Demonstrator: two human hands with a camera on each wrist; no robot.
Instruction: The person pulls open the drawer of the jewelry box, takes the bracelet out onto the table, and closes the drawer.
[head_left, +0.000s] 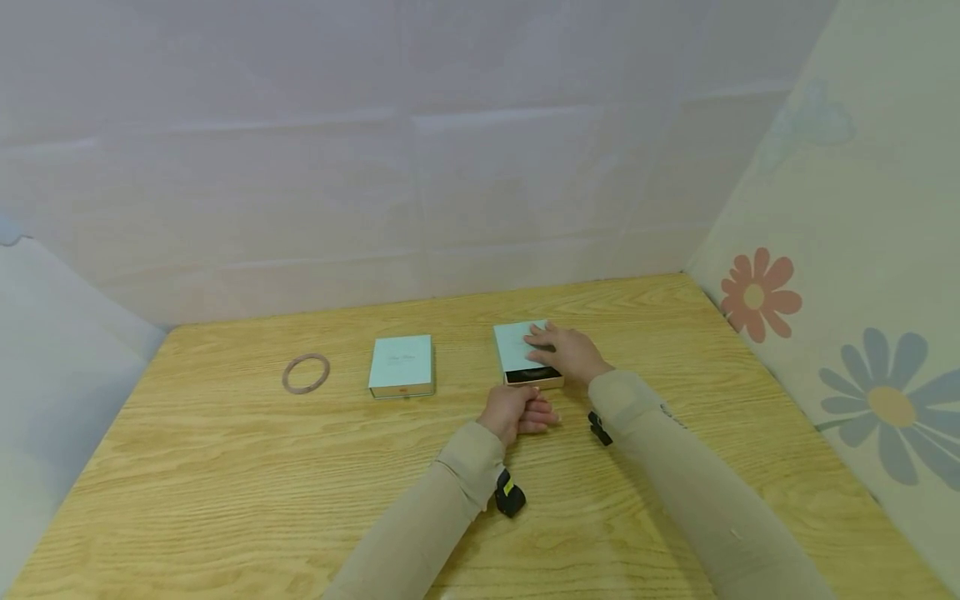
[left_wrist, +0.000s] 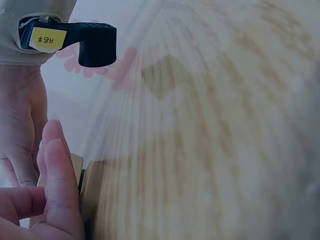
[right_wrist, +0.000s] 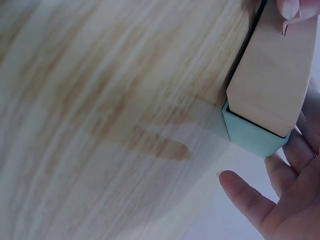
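As I watch the feeds from a distance, pale sheets hang around the work area: a greyish-lilac back sheet (head_left: 360, 183) with fold creases, and a cream right-hand sheet (head_left: 832, 192). Below them spreads the worktop (head_left: 247, 483), yellowish with wavy wood grain. Two beige sleeves (head_left: 697, 483) reach in from the near edge; dark lettering near the right cuff is too small for me to read. Printed on the cream sheet are a blue-grey flower (head_left: 892, 404) and a smaller red flower (head_left: 761, 293).

The right hand (head_left: 570, 354) rests on the right-hand mint box (head_left: 513, 342), its fingers extended over the lid. The left hand (head_left: 517, 412) is at that box's near side, its fingers pinching a small ribbon pull (right_wrist: 284, 26) at a slit in the beige drawer front; a dark strip shows behind that front. To the left, well apart, lies the other mint box (head_left: 402, 367), with faint lid lettering I cannot make out and a small orange-red mark in front. Left of it lies a pinkish ring (head_left: 326, 372). On the right wrist's black camera (left_wrist: 97, 45), a yellow label (left_wrist: 47, 40) appears upside down, reading "R右手", Chinese for right hand.
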